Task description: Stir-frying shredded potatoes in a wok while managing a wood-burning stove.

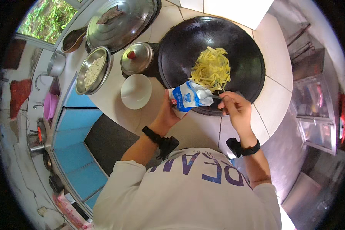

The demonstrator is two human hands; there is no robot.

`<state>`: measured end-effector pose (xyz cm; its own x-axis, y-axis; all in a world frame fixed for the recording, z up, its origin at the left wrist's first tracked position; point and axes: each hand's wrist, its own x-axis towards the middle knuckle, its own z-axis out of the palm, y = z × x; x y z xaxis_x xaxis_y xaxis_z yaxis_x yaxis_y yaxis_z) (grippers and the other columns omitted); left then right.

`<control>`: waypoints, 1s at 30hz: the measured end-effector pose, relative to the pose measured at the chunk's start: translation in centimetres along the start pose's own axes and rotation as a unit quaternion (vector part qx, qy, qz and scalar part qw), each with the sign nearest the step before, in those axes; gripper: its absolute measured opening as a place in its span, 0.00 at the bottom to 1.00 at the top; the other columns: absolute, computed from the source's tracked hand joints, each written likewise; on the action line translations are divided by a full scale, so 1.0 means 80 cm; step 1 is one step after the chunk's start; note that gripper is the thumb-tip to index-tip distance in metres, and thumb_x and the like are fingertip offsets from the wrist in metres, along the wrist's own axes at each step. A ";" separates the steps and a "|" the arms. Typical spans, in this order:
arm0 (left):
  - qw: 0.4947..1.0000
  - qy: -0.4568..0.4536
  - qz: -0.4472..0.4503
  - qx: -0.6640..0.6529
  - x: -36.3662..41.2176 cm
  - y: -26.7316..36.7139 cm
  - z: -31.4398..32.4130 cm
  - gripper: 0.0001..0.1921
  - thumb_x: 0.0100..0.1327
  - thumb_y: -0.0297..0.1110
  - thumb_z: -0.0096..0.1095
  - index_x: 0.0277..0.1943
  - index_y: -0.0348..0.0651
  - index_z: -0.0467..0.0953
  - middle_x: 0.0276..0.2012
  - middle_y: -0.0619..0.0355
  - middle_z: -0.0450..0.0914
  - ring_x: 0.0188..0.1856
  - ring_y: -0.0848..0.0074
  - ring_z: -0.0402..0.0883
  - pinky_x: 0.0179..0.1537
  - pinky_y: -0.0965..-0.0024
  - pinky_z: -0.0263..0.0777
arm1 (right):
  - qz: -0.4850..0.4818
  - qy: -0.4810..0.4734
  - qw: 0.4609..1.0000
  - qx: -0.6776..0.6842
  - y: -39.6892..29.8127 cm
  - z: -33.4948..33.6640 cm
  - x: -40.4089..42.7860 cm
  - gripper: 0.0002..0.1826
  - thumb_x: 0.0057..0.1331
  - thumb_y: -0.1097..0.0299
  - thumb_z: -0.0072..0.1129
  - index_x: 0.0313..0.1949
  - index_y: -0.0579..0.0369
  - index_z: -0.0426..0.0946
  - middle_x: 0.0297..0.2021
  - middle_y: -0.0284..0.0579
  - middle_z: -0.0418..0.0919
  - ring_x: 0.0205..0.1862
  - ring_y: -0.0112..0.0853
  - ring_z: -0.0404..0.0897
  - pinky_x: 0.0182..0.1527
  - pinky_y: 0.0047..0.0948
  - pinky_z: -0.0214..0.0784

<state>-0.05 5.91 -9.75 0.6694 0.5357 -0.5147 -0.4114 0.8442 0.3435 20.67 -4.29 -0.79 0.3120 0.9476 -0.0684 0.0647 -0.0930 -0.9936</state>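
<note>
My left hand (165,115) grips a blue-and-white plastic packet (187,99) that bears printing. Its mouth is turned to the right, over the near rim of a large black wok (178,46). Between the thumb and fingers of my right hand (236,109) is the thin handle of a small spoon (216,97). White matter shows at the packet's mouth by the spoon; whether it lies on the spoon or inside the packet is unclear. Pale yellow-green vegetable strips (211,67) lie heaped in the wok, beyond both hands.
Left of the wok stand a white bowl (136,92) and a lidded metal pot (141,57). Farther left, a steel bowl (93,72) holds pale pieces. A big metal lid (123,26) covers the far left of the tiled counter (276,63), whose rounded edge runs before me.
</note>
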 end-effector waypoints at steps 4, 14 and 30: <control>0.998 0.036 -0.009 -0.045 -0.003 0.001 -0.021 0.29 0.60 0.66 0.38 0.52 0.55 0.70 0.44 0.60 0.77 0.41 0.70 0.78 0.37 0.62 0.74 | 0.006 0.072 0.994 0.079 0.008 -0.020 0.008 0.09 0.67 0.73 0.46 0.40 0.64 0.75 0.25 0.39 0.78 0.21 0.18 0.71 0.24 0.15 0.64; 0.996 0.058 0.006 -0.070 -0.004 -0.008 -0.017 0.31 0.60 0.68 0.32 0.49 0.54 0.71 0.43 0.61 0.78 0.41 0.70 0.78 0.35 0.65 0.72 | -0.218 0.148 0.943 -0.205 -0.007 -0.054 0.054 0.09 0.64 0.76 0.48 0.43 0.64 0.74 0.31 0.45 0.80 0.25 0.24 0.77 0.28 0.20 0.71; 0.998 0.031 0.015 -0.057 0.022 0.008 0.035 0.31 0.63 0.65 0.27 0.51 0.52 0.70 0.44 0.61 0.77 0.41 0.72 0.77 0.37 0.67 0.72 | -0.112 0.045 0.963 -0.241 -0.004 0.007 0.070 0.20 0.57 0.71 0.59 0.49 0.59 0.71 0.25 0.41 0.78 0.24 0.20 0.75 0.27 0.19 0.67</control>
<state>2.59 7.34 -8.21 0.6180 0.5570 -0.5548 -0.5004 0.8230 0.2689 21.87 1.23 -0.91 0.3191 0.9318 0.1730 0.5664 -0.0412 -0.8231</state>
